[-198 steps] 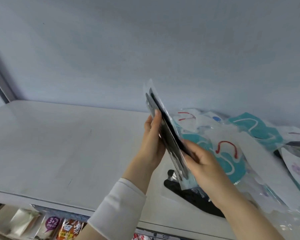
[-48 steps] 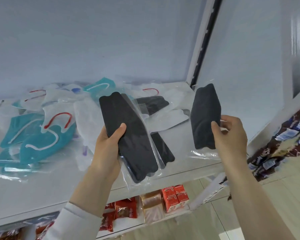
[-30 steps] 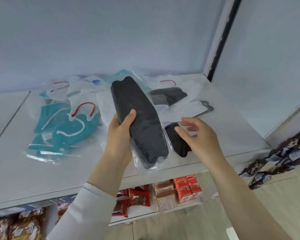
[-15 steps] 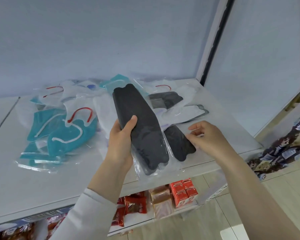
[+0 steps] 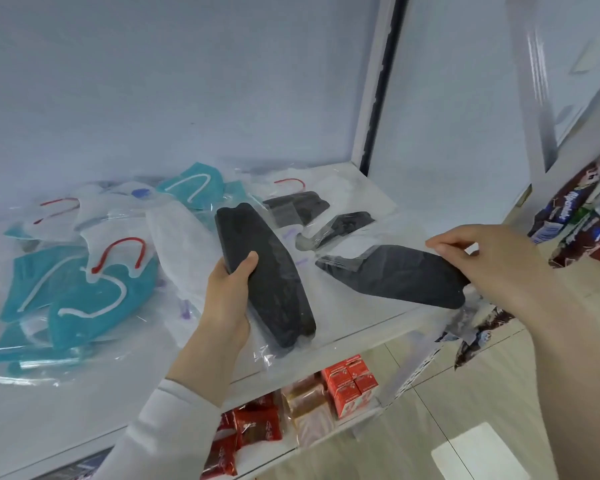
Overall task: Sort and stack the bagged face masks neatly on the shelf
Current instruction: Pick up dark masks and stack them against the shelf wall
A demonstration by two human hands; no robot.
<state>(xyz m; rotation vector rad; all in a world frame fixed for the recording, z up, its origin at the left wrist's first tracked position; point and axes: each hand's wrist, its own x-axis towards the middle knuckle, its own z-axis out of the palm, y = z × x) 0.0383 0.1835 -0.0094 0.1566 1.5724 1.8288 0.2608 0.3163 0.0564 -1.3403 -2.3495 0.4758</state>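
Black bundle point(image 5: 267, 271) and lone mask point(image 5: 395, 275) over the shelf point(image 5: 361, 317).
Left hand point(image 5: 227, 299) clamps the bundle; right hand point(image 5: 482, 258), three o'clock, pinches the mask's end. Light, floppy, likely slippery: grip fabric through film.

The white shelf point(image 5: 35, 407) ends at an upright post point(image 5: 364, 133) on the right. A loose pile of bagged masks covers its back and left part. Teal masks point(image 5: 94, 299) lie at the left front, with white masks with red loops point(image 5: 118, 258) partly over them. A plain white mask point(image 5: 177, 237) lies beside those, and two black masks point(image 5: 298, 206) lie near the back right. The lower shelf point(image 5: 278, 457) carries red packets point(image 5: 253, 427) and cartons point(image 5: 350, 386).
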